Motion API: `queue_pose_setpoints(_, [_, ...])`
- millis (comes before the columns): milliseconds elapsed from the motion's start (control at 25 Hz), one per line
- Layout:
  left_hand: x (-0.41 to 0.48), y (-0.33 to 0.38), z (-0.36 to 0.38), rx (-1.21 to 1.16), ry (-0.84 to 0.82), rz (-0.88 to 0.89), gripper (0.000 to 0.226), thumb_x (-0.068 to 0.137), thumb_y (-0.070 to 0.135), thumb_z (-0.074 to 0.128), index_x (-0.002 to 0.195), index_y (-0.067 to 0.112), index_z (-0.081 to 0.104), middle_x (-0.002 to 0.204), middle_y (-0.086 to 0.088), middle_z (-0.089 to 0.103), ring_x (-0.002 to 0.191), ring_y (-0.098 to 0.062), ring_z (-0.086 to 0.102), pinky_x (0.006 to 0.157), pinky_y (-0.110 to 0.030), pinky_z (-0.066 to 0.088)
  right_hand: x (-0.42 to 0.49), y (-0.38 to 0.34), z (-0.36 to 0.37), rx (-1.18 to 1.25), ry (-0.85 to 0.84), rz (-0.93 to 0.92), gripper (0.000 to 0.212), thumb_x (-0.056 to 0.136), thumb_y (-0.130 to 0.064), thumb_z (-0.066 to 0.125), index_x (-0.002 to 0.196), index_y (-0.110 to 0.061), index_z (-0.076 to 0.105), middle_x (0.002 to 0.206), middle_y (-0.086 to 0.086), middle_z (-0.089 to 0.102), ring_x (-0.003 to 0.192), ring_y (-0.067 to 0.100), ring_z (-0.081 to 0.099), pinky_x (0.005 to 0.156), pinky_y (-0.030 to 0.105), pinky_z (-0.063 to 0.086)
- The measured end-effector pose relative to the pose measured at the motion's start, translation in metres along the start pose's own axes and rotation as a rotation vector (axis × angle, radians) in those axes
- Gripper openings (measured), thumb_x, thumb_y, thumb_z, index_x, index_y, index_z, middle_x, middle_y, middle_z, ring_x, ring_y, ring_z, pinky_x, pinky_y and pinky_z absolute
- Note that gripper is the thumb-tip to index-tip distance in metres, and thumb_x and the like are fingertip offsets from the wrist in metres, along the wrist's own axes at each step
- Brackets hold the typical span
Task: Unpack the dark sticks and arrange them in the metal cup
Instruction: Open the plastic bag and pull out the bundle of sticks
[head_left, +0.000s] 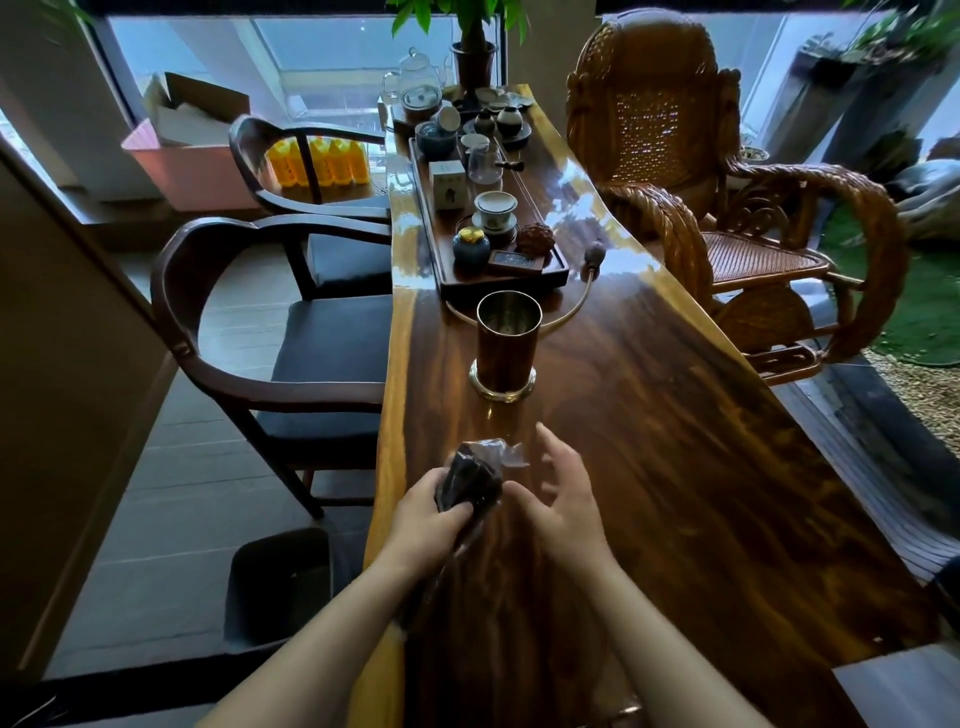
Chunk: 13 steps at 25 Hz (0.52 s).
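Note:
A bundle of dark sticks (470, 480) in a clear plastic wrapper is held above the near part of the wooden table (675, 467). My left hand (428, 519) grips the bundle around its upper part. My right hand (558, 493) is beside it on the right, thumb touching the wrapper, its fingers spread and loosely bent. Loose plastic sticks out at the bundle's top. The tall metal cup (506, 343) stands upright farther along the table, past both hands, and looks empty.
A dark tea tray (441, 270) with cups, jars and a glass teapot lies behind the cup. Two dark wooden chairs (249, 332) stand on the left, a carved rattan armchair (727, 208) on the right. A black bin (280, 587) sits on the floor at lower left.

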<state>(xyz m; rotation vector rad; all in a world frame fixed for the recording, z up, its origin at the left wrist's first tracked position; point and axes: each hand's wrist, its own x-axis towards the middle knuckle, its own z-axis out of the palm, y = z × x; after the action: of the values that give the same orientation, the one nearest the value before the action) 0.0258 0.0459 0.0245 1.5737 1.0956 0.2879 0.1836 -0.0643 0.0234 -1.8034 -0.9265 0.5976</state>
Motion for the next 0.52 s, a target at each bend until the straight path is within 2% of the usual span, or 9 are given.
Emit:
queue_pose_setpoints(40, [-0.006, 0.004, -0.006, -0.011, -0.088, 0.023, 0.027, 0.089, 0.020, 0.069, 0.111, 0.034, 0.063, 0.103, 0.005, 0.074, 0.100, -0.011, 0.069, 0.087, -0.033, 0.056, 0.009, -0.006, -0.007, -0.032, -0.117, -0.059, 0.070, 0.086, -0.026, 0.079, 0.147, -0.035, 0.046, 0.143, -0.012, 0.051, 0.127, 0.005, 0.047, 0.105, 0.026, 0.044])
queue_pose_setpoints(80, [-0.012, 0.009, -0.013, -0.030, -0.172, 0.036, 0.028, 0.089, 0.020, 0.069, 0.112, 0.035, 0.064, 0.104, 0.005, 0.075, 0.099, -0.011, 0.071, 0.086, -0.034, 0.057, 0.015, -0.014, -0.012, -0.061, -0.219, -0.104, 0.064, 0.086, -0.029, 0.078, 0.142, -0.041, 0.049, 0.143, -0.012, 0.053, 0.129, 0.007, 0.048, 0.107, 0.030, 0.045])
queue_pose_setpoints(120, [-0.017, 0.013, -0.019, -0.048, -0.231, 0.041, 0.028, 0.089, 0.020, 0.069, 0.113, 0.034, 0.065, 0.106, 0.008, 0.075, 0.098, -0.010, 0.072, 0.084, -0.033, 0.057, 0.019, -0.020, -0.014, -0.077, -0.268, -0.150, 0.046, 0.088, -0.032, 0.076, 0.130, -0.043, 0.059, 0.134, -0.010, 0.061, 0.124, 0.009, 0.054, 0.103, 0.036, 0.050])
queue_pose_setpoints(200, [-0.026, 0.021, -0.030, -0.063, -0.275, 0.052, 0.031, 0.087, 0.022, 0.072, 0.114, 0.035, 0.066, 0.107, 0.012, 0.075, 0.098, -0.008, 0.073, 0.083, -0.030, 0.057, 0.020, -0.027, -0.012, -0.078, -0.209, -0.251, 0.010, 0.091, -0.034, 0.071, 0.100, -0.031, 0.070, 0.107, -0.007, 0.072, 0.101, 0.012, 0.067, 0.086, 0.045, 0.057])
queue_pose_setpoints(280, [-0.033, 0.030, -0.035, -0.024, -0.275, 0.088, 0.049, 0.079, 0.034, 0.080, 0.123, 0.040, 0.059, 0.112, 0.013, 0.073, 0.104, -0.002, 0.069, 0.085, -0.026, 0.055, 0.015, -0.031, -0.007, -0.048, -0.123, -0.316, 0.009, 0.093, -0.032, 0.070, 0.093, -0.023, 0.073, 0.093, -0.008, 0.074, 0.087, 0.012, 0.070, 0.075, 0.044, 0.058])
queue_pose_setpoints(360, [-0.040, 0.040, -0.034, 0.107, -0.204, 0.173, 0.072, 0.069, 0.047, 0.085, 0.132, 0.048, 0.048, 0.116, 0.019, 0.068, 0.107, 0.002, 0.064, 0.084, -0.018, 0.051, 0.009, -0.041, 0.000, -0.037, -0.077, -0.332, 0.008, 0.093, -0.030, 0.071, 0.090, -0.023, 0.073, 0.088, -0.009, 0.073, 0.083, 0.011, 0.070, 0.071, 0.040, 0.059])
queue_pose_setpoints(440, [-0.044, 0.048, -0.031, 0.189, -0.083, 0.270, 0.066, 0.071, 0.045, 0.083, 0.127, 0.049, 0.049, 0.110, 0.022, 0.066, 0.103, 0.004, 0.063, 0.079, -0.016, 0.049, 0.003, -0.051, 0.006, -0.058, -0.078, -0.369, 0.008, 0.093, -0.030, 0.070, 0.086, -0.026, 0.071, 0.086, -0.011, 0.071, 0.082, 0.009, 0.067, 0.071, 0.032, 0.056])
queue_pose_setpoints(520, [-0.048, 0.053, -0.035, 0.169, -0.046, 0.310, 0.047, 0.077, 0.035, 0.080, 0.118, 0.045, 0.058, 0.105, 0.018, 0.070, 0.100, 0.001, 0.066, 0.083, -0.024, 0.053, 0.002, -0.061, 0.006, -0.118, -0.094, -0.450, 0.015, 0.095, -0.034, 0.065, 0.084, -0.025, 0.069, 0.083, -0.012, 0.067, 0.079, 0.005, 0.064, 0.069, 0.027, 0.053])
